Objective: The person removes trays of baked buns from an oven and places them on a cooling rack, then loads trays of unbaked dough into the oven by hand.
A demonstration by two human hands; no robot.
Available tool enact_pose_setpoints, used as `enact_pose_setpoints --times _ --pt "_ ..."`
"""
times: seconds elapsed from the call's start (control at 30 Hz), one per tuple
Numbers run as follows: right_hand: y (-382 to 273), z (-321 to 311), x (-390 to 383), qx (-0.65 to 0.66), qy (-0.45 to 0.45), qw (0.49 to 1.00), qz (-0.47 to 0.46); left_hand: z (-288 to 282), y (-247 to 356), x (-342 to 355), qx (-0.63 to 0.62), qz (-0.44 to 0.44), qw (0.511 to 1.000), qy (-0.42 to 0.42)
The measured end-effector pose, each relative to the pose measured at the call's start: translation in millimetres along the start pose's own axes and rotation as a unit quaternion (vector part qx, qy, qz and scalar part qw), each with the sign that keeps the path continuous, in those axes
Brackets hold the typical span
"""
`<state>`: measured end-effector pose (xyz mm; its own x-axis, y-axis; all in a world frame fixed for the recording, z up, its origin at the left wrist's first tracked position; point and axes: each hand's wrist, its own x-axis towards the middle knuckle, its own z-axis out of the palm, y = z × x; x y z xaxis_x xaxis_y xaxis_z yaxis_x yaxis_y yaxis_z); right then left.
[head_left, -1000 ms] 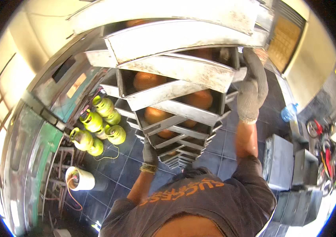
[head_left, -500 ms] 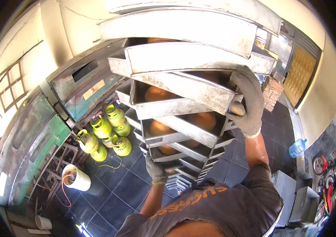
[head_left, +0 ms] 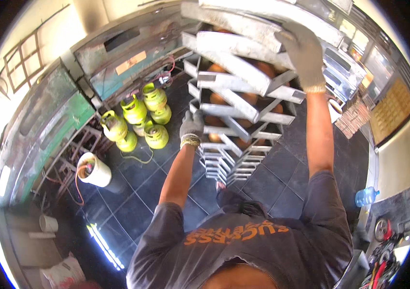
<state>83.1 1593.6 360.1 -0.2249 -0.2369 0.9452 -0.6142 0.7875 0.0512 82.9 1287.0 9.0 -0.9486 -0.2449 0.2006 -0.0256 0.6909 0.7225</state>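
A tall stack of metal baking tins [head_left: 234, 72], laid crosswise at angles, rises in front of me. Browned loaves [head_left: 264, 70] show in the gaps between them. High on the stack's right side, my right hand [head_left: 302, 50], in a grey knitted glove, is closed over the end of a tin, its fingers partly hidden. Lower down on the left, my gloved left hand [head_left: 192, 126] grips the tins' edges, with its fingertips partly out of sight against the stack. Both arms reach forward.
Several green gas cylinders [head_left: 156, 136] stand left of the stack on dark floor tiles [head_left: 137, 212]. Beyond them are large metal ovens [head_left: 113, 62]. A white bucket [head_left: 95, 171] with a hose is at left. A blue water bottle [head_left: 367, 196] and motorcycles [head_left: 383, 250] are at right.
My arms are stretched out further and the stack appears farther from my body. The right hand has risen towards the top of the view, and the left hand also appears higher.
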Motion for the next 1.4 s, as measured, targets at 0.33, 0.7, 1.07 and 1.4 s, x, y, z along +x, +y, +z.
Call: enact_pose_setpoints --times 0.33,0.7,1.07,1.4 --pt "112.9 106.0 11.1 0.023 0.056 0.997 0.044 74.5 -70.5 -155.0 0.14 0.124 0.866 -0.464" --pt "210.5 233.4 50.2 -0.027 0.029 0.991 0.13 68.7 -286.3 -142.5 0.18 -0.335 0.817 -0.434" --pt "323.5 292.8 63.8 -0.058 -0.003 0.998 0.039 283.2 -63.9 330.5 -0.451 -0.259 0.854 -0.009" --pt "351.4 262.6 80.3 -0.006 -0.121 0.992 -0.046 314.0 51.8 398.1 -0.706 -0.348 0.598 0.148"
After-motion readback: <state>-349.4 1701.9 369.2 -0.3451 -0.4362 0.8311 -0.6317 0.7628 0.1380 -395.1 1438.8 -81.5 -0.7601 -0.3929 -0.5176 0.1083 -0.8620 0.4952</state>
